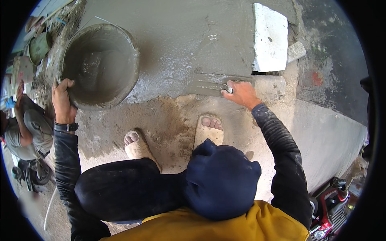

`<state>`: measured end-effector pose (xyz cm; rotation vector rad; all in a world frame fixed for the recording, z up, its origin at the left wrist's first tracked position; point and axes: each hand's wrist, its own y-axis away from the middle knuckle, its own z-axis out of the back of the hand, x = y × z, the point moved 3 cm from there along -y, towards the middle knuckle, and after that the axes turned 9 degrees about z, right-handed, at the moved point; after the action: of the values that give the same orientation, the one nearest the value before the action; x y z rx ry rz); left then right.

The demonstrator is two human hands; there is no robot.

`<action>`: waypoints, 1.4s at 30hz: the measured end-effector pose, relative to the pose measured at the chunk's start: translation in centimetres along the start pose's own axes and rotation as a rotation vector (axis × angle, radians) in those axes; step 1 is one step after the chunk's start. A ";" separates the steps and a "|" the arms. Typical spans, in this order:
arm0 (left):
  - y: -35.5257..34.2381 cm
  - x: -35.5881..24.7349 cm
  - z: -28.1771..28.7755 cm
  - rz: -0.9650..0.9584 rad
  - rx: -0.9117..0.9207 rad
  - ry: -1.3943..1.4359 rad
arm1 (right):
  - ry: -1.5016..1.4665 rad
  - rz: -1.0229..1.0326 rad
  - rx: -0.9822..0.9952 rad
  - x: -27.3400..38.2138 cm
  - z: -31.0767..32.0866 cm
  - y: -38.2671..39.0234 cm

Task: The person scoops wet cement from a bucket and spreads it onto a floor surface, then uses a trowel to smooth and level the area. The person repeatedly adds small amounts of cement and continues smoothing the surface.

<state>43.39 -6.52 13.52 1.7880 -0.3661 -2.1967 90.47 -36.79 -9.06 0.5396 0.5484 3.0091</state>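
At the upper left a round bucket (100,42), smeared grey inside with wet cement, is tilted so that its mouth faces up toward me. My left hand (65,100) grips its near left rim, thumb over the edge. A thin wire handle (105,20) lies along the bucket's far side. My right hand (242,94) is closed round the handle of a flat finishing trowel (203,85). The trowel's long blade lies flat on the near edge of wet, smoothed cement (181,36), beside a pale block (270,86).
A white slab (270,38) and a small stone (296,52) lie beyond my right hand. My sandalled feet (138,145) stand on rough ground before the cement. To the left are a seated person (30,124) and a green bucket (39,48); a red motorcycle (331,207) stands lower right.
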 end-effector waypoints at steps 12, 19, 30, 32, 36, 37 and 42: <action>2.2 -0.1 -0.5 0.003 -0.060 0.012 | -0.293 -0.123 0.023 -0.2 1.4 -5.2; 3.1 -0.7 -0.3 -0.021 -0.062 0.039 | 0.154 -0.066 -0.096 0.9 1.7 -3.3; 2.2 -0.2 0.3 -0.029 -0.029 0.064 | 0.143 0.170 -0.009 2.8 -0.2 -2.0; 1.9 0.0 0.4 -0.024 -0.055 0.113 | 0.196 0.195 0.078 3.1 -0.7 -1.6; 2.0 0.2 0.4 -0.027 -0.049 0.078 | 0.174 0.210 -0.058 4.0 0.4 -2.7; 2.3 0.3 0.3 -0.028 -0.025 0.058 | 0.196 0.223 -0.056 4.6 0.6 -2.9; 2.4 0.2 -0.3 -0.030 -0.010 0.082 | 0.201 0.015 -0.355 3.7 4.7 -6.6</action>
<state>43.82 -8.82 14.13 1.8830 -0.3118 -2.1329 88.43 -28.68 -6.06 0.2219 0.0078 3.0869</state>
